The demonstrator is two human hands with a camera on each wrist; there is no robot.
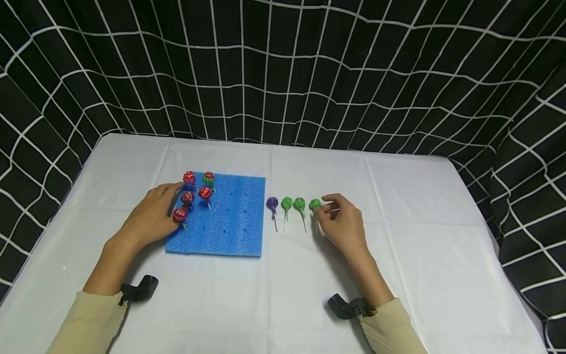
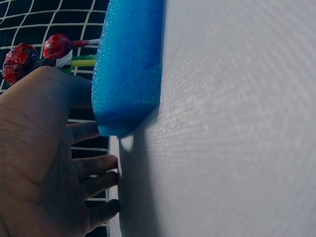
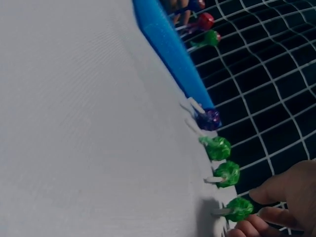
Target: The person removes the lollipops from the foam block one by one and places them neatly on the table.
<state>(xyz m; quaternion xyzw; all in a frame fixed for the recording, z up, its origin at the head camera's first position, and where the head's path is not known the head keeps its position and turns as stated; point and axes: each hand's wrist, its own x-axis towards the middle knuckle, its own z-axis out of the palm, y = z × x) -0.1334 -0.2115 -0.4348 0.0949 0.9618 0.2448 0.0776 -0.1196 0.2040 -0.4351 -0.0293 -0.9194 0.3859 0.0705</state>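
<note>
A blue foam block [image 1: 234,196] lies on the table with several wrapped lollipops standing in its left part, among them a red lollipop [image 1: 205,192] and a red-and-green lollipop [image 1: 208,177]. My left hand [image 1: 152,214] rests along the block's left edge, fingers fairly straight, beside the red lollipop [image 1: 180,215]. Right of the block a purple lollipop [image 1: 272,202] and three green ones lie in a row. At the rightmost green lollipop [image 3: 239,209] is my right hand [image 1: 342,221], thumb and fingers apart, fingertips right by its candy head.
Small holes dot the rest of the foam's top. A white cloth [image 1: 309,295] covers the table, and a black curtain with a white grid [image 1: 292,73] hangs behind and at both sides. Each wrist wears a black camera [image 1: 349,307].
</note>
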